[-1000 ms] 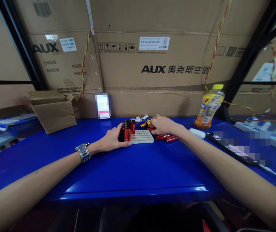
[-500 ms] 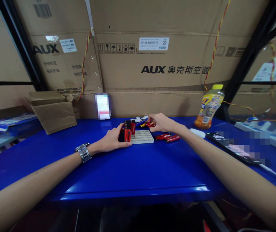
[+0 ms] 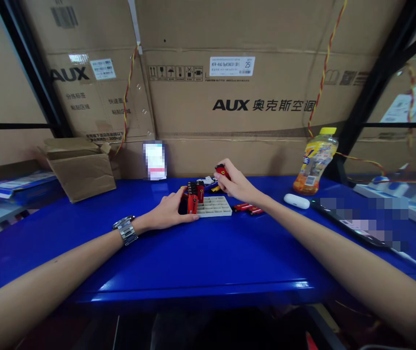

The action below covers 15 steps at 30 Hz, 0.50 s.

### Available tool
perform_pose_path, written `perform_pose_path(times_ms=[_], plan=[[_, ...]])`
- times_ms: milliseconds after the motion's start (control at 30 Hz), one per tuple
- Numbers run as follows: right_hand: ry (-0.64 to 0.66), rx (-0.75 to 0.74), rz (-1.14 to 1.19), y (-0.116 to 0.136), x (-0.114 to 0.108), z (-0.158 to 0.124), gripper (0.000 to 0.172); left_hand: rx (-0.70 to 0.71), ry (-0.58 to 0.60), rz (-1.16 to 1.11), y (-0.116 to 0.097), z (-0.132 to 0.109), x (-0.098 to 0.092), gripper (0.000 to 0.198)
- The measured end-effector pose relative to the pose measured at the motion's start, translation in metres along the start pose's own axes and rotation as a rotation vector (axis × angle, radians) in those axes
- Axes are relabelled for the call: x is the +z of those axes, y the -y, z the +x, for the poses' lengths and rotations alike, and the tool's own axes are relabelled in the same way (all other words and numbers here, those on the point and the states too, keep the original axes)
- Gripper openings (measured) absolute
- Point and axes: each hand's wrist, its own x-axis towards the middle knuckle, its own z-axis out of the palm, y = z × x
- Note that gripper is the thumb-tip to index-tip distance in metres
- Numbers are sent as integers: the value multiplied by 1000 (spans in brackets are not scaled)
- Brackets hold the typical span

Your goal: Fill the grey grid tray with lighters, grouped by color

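Note:
A white gridded tray (image 3: 215, 206) lies on the blue table (image 3: 193, 253), with several red and black batteries (image 3: 192, 198) standing upright in its left cells. My left hand (image 3: 169, 210) rests against the tray's left end, fingers curled round it. My right hand (image 3: 234, 183) hovers just above the tray's far edge, pinching a red battery (image 3: 222, 171) between its fingertips. Two more red batteries (image 3: 247, 209) lie on the table right of the tray. A small heap of mixed batteries (image 3: 210, 183) sits behind the tray.
An orange drink bottle (image 3: 315, 163) stands at the right, with a white earbud case (image 3: 296, 201) and a phone (image 3: 354, 223) near it. An open cardboard box (image 3: 80, 167) sits at the left. Large cartons (image 3: 237, 97) wall off the back.
My right hand lifted from the loose batteries right of the tray, taking a red battery, and moved left and up over the tray's far edge. My left hand stayed put.

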Motion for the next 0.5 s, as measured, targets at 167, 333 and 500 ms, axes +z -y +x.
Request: perform_pose_path(times_ms=[167,333,500], plan=[[40,138,186,15,9,0,41,3,-4,-9,1,1,1,88],[107,274,420,11,14,-1,44,-27,10,-14,-1,1,0,91],[14,234,413,9,17,-3,24,10,-4,-20,-1,1,0,87]])
